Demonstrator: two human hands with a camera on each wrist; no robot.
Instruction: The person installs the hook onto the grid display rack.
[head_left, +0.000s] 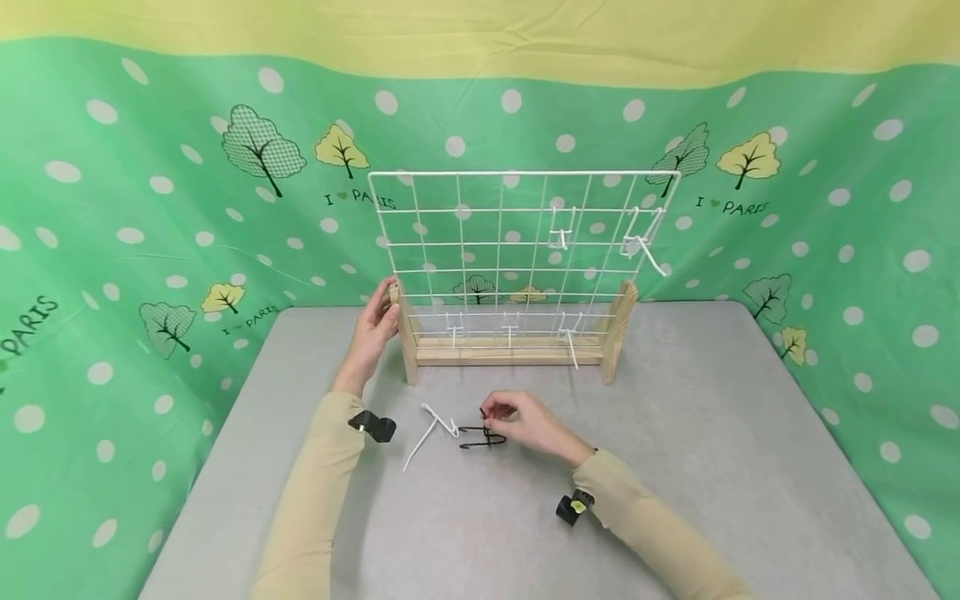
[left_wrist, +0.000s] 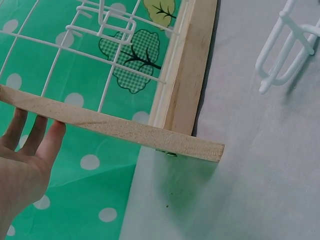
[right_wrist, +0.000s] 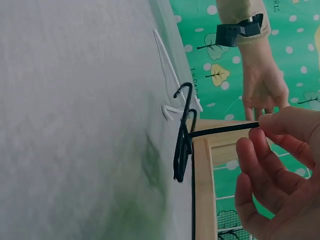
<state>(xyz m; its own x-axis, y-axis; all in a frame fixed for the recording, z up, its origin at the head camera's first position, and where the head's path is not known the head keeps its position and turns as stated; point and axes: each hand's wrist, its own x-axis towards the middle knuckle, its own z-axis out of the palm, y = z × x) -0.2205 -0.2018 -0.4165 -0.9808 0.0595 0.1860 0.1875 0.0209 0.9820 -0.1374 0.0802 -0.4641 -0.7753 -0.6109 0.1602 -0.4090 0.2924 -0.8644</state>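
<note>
A white wire grid panel stands in a wooden base on the grey table, with several white hooks hung on it. My left hand rests with straight fingers against the base's left wooden upright. My right hand pinches the end of a black wire hook lying on the table; the black wire hook shows its double prongs in the right wrist view. A loose white hook lies just left of it.
A green dotted cloth with trees backs and flanks the table. Bare grey tabletop lies right of the base and in front of the hands. A white hook lies on the table beside the base in the left wrist view.
</note>
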